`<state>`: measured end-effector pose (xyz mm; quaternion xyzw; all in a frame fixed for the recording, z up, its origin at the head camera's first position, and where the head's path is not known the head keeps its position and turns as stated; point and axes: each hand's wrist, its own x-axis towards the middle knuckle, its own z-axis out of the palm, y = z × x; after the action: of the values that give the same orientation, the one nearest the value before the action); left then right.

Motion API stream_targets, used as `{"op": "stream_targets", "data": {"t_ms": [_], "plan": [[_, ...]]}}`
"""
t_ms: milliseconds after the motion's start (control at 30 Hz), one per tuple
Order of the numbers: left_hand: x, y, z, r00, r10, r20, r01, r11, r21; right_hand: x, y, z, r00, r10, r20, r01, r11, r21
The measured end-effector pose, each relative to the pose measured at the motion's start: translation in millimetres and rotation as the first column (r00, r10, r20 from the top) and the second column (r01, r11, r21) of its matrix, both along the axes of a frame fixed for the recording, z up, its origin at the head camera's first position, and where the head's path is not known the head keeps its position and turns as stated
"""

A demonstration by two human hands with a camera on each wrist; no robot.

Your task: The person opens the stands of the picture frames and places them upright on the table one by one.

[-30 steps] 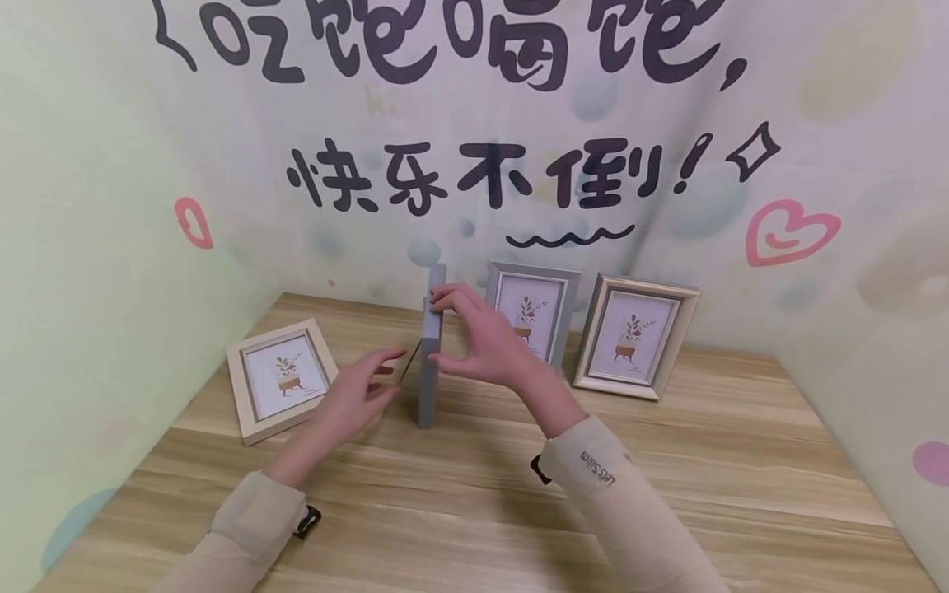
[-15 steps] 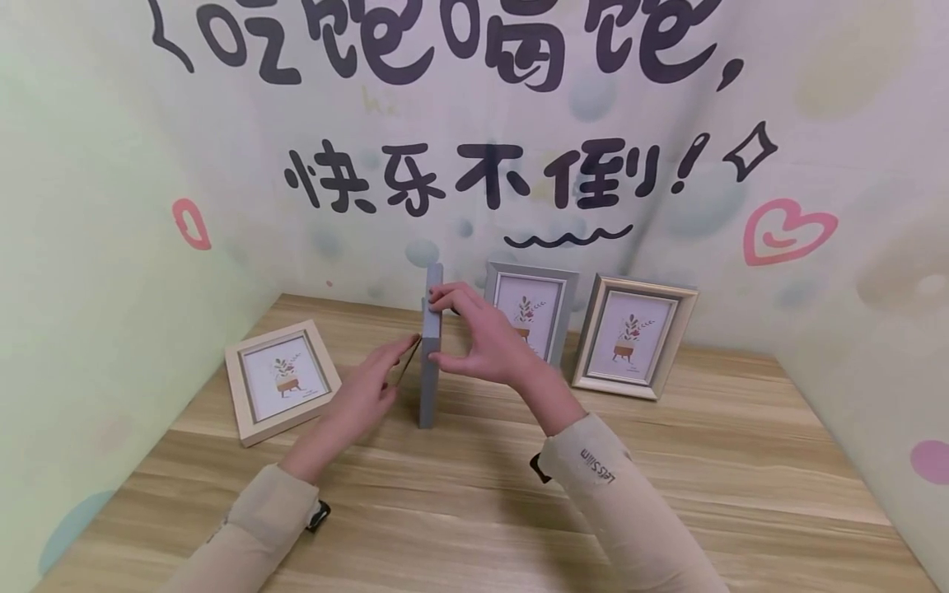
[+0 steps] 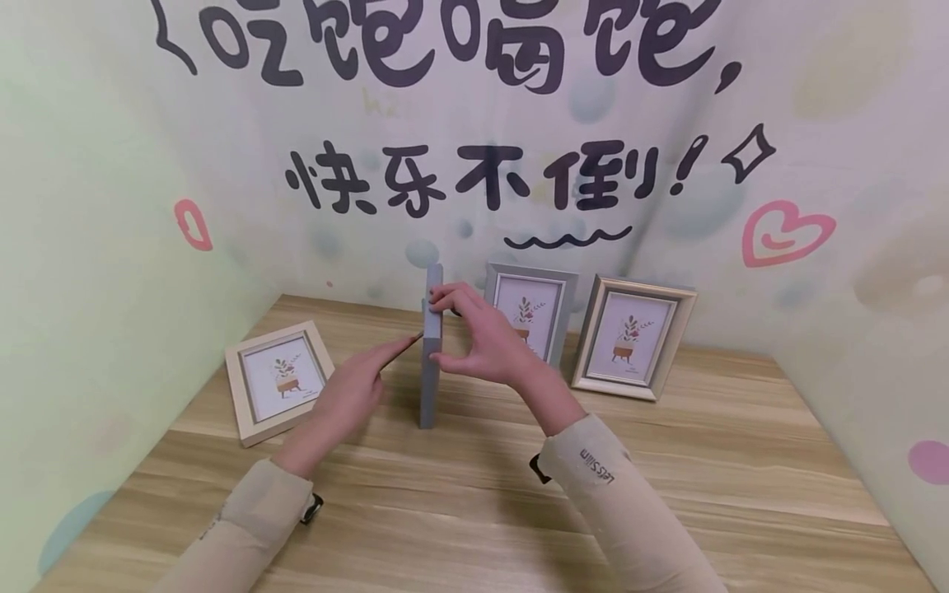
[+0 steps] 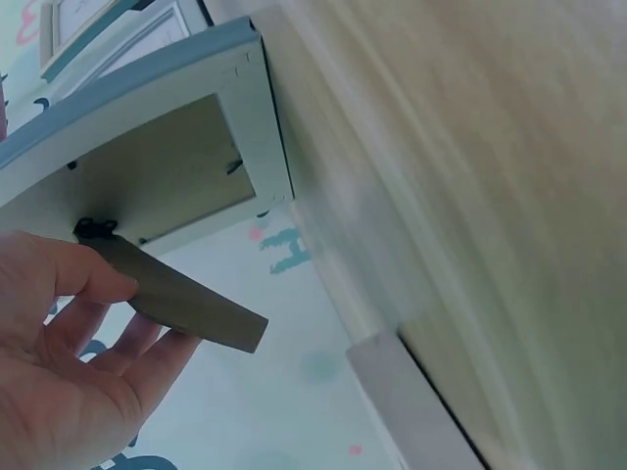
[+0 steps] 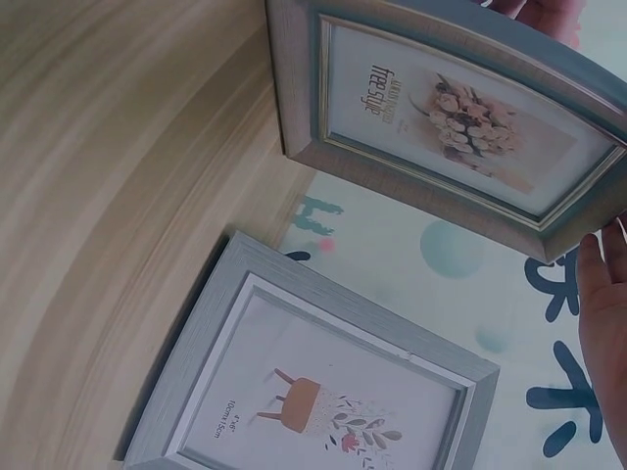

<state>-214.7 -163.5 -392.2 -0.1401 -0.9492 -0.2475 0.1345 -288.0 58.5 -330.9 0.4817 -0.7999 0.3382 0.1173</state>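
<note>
since the earlier frames, your left hand (image 3: 348,399) has taken hold of the stand (image 4: 191,305) on the back of the upright frame (image 3: 428,387) and swung it farther out. your left thumb lies on one face of the stand, with fingers bent against the other, in a pinch. your right hand (image 3: 482,338) has stayed put, half curled, gripping the same frame with fingers on its top edge and thumb on its near edge. that frame stands on the table (image 3: 474,511) between your hands, edge-on to you, its flower picture (image 5: 470,122) facing right. behind your right hand a grey frame (image 3: 544,317) stands upright, partly hidden, and just to its right is a gold-toned frame (image 3: 633,338), also upright. on your left, a light wood frame (image 3: 285,379) lies face up. your pale sleeves (image 3: 630,511) reach over the near part of the table. beyond it hangs a wall cloth (image 3: 474,115) with dark lettering and a pink heart (image 3: 789,234).
</note>
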Motion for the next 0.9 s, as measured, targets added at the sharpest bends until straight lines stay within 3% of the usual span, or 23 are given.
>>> {"op": "stream_targets", "data": {"t_ms": [233,533,900], "plan": [[-2.5,-3.7,3.3,1.000,-0.004,-0.008,0.003,0.998,-0.058,-1.8,0.8,-0.8,1.000,0.005,0.006,-0.005,1.000,-0.003],[-3.3,-5.6,8.0,0.998,-0.015,-0.062,0.008,0.994,-0.105,-2.9,2.4,-1.0,1.000,-0.006,-0.002,0.006,1.000,0.003],[-2.1,-4.8,2.4,0.999,0.015,-0.030,-0.018,0.993,-0.117,-1.7,4.9,-2.0,1.000,-0.023,0.018,0.023,1.000,0.005]]}}
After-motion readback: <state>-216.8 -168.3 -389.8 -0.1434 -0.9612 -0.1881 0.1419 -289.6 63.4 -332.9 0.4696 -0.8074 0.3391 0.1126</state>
